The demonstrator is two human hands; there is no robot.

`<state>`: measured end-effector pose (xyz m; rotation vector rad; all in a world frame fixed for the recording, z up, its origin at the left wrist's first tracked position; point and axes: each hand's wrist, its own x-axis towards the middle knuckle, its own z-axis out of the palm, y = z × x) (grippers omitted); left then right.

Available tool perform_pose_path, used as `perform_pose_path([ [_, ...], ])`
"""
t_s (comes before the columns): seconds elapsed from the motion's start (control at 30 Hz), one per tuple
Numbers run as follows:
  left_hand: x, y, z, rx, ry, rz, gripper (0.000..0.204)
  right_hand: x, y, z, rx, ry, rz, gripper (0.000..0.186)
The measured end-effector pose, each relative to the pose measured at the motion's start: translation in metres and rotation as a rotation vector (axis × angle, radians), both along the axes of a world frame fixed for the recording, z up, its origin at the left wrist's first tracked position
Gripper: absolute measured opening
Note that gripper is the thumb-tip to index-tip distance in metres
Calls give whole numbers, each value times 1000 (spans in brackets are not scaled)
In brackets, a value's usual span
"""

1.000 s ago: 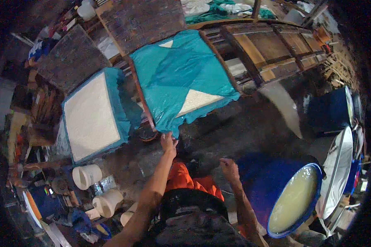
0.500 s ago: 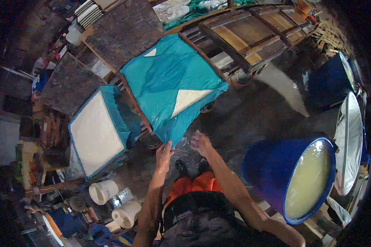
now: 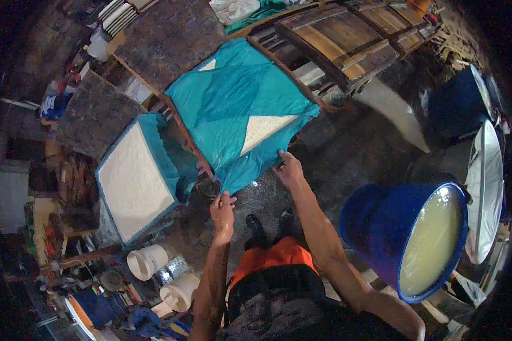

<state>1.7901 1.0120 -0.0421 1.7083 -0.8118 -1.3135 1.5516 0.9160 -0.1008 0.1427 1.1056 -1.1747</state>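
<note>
A teal cloth [image 3: 233, 108] lies folded over a square wooden frame, with a white triangle of curd-like mass [image 3: 261, 129] showing between the folds. My left hand [image 3: 222, 207] pinches the cloth's hanging near corner. My right hand [image 3: 289, 168] grips the cloth's near edge to the right of that corner. Both arms reach forward from the lower edge, over my orange shorts and dark boots.
A second frame [image 3: 133, 179] lined with teal cloth and full of white mass stands at the left. A big blue barrel [image 3: 381, 227] of pale yellowish liquid stands at the right, another blue barrel [image 3: 458, 102] behind it. White buckets [image 3: 147, 261] sit at lower left. Wooden pallets [image 3: 347, 40] lie beyond.
My right hand has come forward from near the barrel and taken the cloth's near edge. My left hand stays at the hanging corner. The view has shifted slightly.
</note>
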Motion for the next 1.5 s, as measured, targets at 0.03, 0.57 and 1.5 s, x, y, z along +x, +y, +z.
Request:
perform_pose_path([
  [0.03, -5, -1, 7, -1, 40, 128, 39, -4, 3, -3, -2, 6, -1, 37],
  [0.57, -2, -7, -4, 49, 459, 340, 30, 5, 11, 14, -171, 38, -56, 39],
  [1.5, -29, -34, 17, -123, 38, 217, 39, -1, 3, 18, -227, 117, -7, 7],
])
